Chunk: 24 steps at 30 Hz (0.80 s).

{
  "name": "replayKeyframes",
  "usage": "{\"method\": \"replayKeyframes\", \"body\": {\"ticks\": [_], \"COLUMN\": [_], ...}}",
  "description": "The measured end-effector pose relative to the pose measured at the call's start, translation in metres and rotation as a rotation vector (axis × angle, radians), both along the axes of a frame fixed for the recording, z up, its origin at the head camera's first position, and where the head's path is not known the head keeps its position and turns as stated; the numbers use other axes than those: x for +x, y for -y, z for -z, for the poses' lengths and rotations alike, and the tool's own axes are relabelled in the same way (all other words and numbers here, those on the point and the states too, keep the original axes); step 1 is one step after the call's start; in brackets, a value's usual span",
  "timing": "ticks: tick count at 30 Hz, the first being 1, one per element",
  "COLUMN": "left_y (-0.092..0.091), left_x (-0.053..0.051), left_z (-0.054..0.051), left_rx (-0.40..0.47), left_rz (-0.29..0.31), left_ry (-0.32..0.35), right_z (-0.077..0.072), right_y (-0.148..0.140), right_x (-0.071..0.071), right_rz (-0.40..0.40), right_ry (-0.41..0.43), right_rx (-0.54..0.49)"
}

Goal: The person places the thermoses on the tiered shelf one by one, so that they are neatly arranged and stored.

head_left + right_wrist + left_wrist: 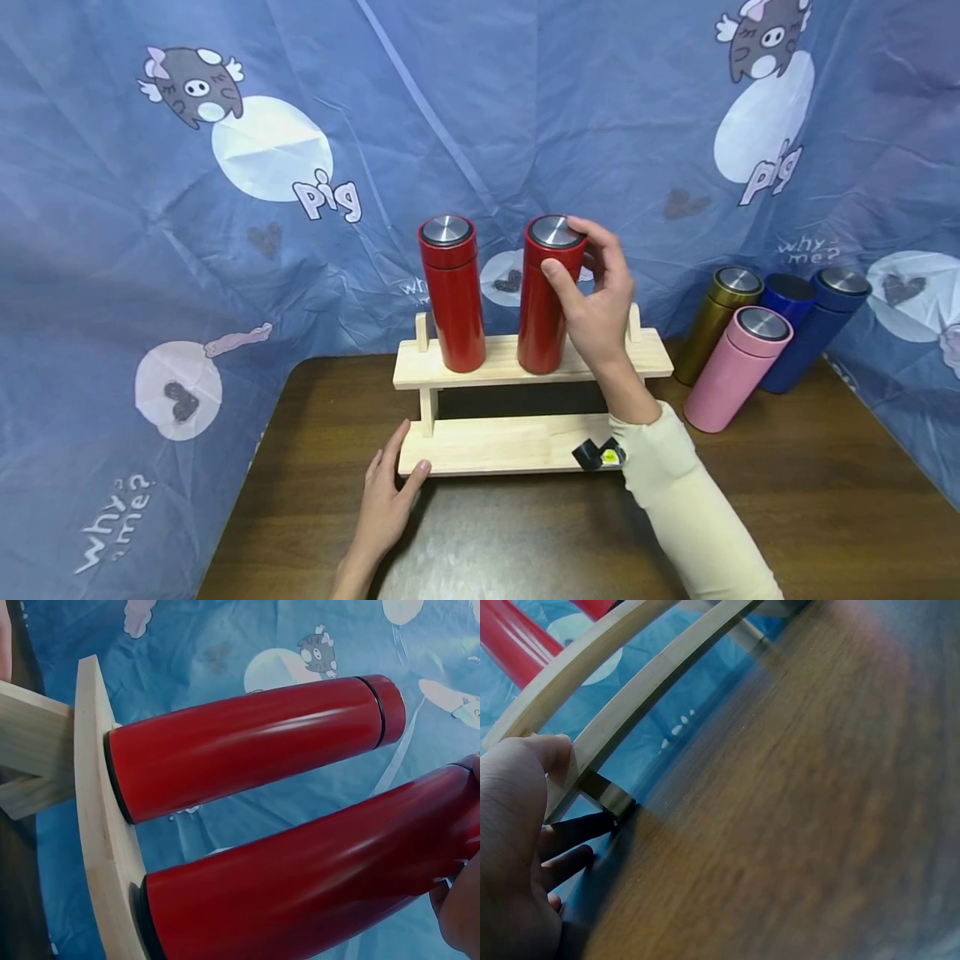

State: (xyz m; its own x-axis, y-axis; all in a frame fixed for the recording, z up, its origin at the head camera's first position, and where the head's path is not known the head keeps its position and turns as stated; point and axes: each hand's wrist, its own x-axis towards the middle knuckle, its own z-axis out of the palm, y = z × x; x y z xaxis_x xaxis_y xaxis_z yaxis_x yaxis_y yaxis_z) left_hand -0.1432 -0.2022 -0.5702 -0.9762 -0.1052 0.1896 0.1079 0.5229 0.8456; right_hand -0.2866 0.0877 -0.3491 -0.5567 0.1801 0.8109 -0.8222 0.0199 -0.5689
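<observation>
While the left hand (386,500) holds the rack (487,446) by a corner, the right hand (600,304) grips a red bottle (540,317), likely positioning it; release, next, would call for steadiness.

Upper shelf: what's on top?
Left red bottle, standing; right red bottle, gripped near its top by the right hand. The upper shelf is partly hidden behind that hand.
</observation>
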Motion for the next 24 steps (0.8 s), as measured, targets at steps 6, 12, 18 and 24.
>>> {"method": "replayKeyframes", "body": {"ticks": [6, 12, 18, 24], "left_y": [0.000, 0.000, 0.000, 0.001], "left_x": [-0.001, 0.000, 0.001, 0.001], "left_z": [-0.001, 0.000, 0.000, 0.000], "left_rx": [0.000, 0.004, 0.000, -0.002], "left_rz": [0.001, 0.002, -0.002, -0.004], "left_ry": [-0.013, -0.016, -0.017, -0.012], "right_z": [0.002, 0.004, 0.004, 0.003], "right_y": [0.004, 0.003, 0.000, -0.001], "right_x": [-0.003, -0.004, -0.009, -0.011], "right_rz": [0.001, 0.015, 0.006, -0.015], "right_ry": [0.017, 0.040, 0.079, 0.100], "right_rx": [-0.031, 0.012, 0.106, 0.141]}}
